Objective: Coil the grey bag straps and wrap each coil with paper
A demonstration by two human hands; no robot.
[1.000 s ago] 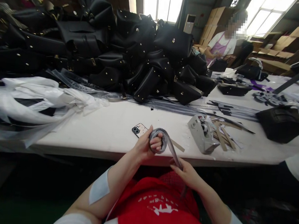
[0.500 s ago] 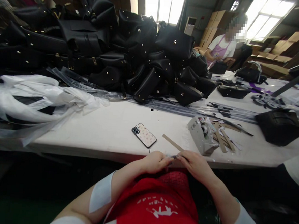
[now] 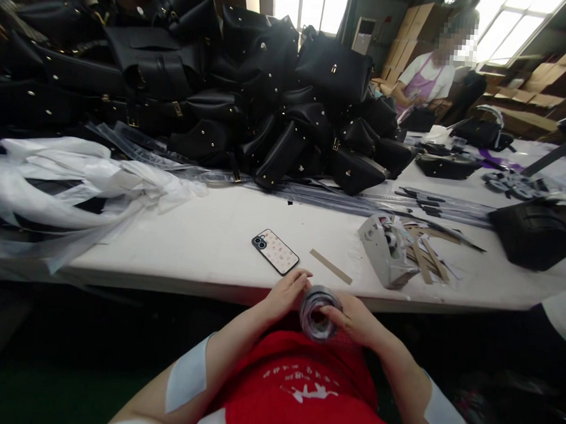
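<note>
My right hand (image 3: pixel 357 319) grips a roll of grey tape (image 3: pixel 311 332) just in front of the table edge, with its thumb in the hollow core and its fingers behind the roll. At the roll's upper left, my left hand (image 3: pixel 285 293) has its fingers drawn together against the rim; whatever they pinch is hidden. A phone in a patterned case (image 3: pixel 278 253) lies on the table right beyond my left fingertips. Slightly farther right lies a narrow brown cardboard strip (image 3: pixel 331 267).
A white-covered table (image 3: pixel 219 234) bears a large heap of black handbags (image 3: pixel 281 154) along its back. White plastic wrapping (image 3: pixel 75 161) lies at left. At right stand an open grey box (image 3: pixel 378 259) with scraps and a black bag (image 3: pixel 533 234). A co-worker (image 3: pixel 428 80) stands behind.
The grey roll has come up into view in my right hand. My left hand has shifted slightly left and up, and the cardboard strip now shows whole.
</note>
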